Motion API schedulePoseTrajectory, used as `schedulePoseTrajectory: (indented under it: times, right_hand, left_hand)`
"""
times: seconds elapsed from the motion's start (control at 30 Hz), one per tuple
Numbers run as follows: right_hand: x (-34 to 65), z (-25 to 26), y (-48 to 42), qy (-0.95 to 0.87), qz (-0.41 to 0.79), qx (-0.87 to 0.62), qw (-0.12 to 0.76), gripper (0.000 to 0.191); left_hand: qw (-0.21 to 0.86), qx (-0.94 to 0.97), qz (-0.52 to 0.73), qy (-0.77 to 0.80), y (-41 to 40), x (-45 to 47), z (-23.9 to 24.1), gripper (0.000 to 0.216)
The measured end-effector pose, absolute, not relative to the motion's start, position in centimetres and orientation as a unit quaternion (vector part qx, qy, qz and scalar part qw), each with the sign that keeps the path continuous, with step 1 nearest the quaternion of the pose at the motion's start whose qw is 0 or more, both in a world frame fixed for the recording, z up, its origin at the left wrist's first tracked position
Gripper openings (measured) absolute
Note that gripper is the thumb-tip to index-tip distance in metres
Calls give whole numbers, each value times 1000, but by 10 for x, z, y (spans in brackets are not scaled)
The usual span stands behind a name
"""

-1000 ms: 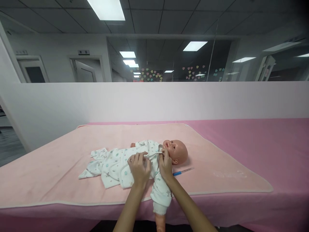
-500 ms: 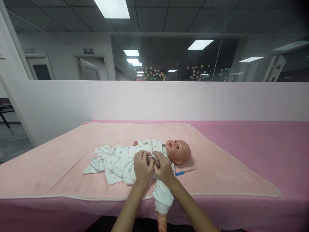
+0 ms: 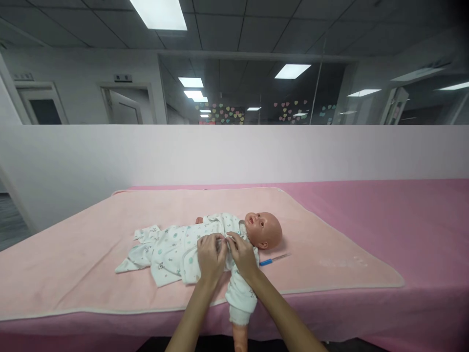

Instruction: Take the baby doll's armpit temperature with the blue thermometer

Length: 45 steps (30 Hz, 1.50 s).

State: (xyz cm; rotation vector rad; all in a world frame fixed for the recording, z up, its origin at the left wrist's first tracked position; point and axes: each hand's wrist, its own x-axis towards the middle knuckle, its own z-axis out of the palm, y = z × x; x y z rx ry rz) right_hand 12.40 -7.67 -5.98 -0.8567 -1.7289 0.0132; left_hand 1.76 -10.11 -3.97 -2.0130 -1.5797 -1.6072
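Observation:
A baby doll (image 3: 264, 230) lies on its back on a pale pink blanket (image 3: 91, 254), head to the right. It wears a white patterned romper (image 3: 172, 247). One sleeved doll arm (image 3: 240, 298) hangs over the table's front edge. My left hand (image 3: 209, 256) and my right hand (image 3: 242, 254) meet on the doll's chest, fingers pinched on the romper's front edge just below the collar. What sits between the fingertips is too small to see.
A thin thermometer (image 3: 273, 260) with a blue end lies on the blanket right of the doll's head. The table (image 3: 403, 225) carries a darker pink cover. A low white partition wall (image 3: 234, 151) runs behind the table.
My right hand has left the collar by the doll's chin and come down to the chest, beside my left hand. Both now pinch the romper front together.

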Motion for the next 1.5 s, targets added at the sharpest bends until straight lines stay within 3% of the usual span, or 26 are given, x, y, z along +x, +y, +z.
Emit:
schedulePoseTrajectory:
  times: [0.37, 0.6, 1.1, 1.5]
  right_hand:
    - [126, -69, -74, -710, -31, -398, 580, 27]
    - [127, -66, -75, -706, -17, -407, 580, 29]
    - [127, -63, -77, -713, 4, -404, 573, 28]
    - [126, -61, -77, -709, -2, -400, 581, 27]
  left_hand:
    - [43, -538, -590, -600, -118, -14, -38, 23]
    - [51, -601, -522, -603, -124, -10, -42, 18]
    - [65, -606, -519, -599, -120, -9, -42, 24]
    - [98, -619, -501, -597, -121, -4, -43, 12]
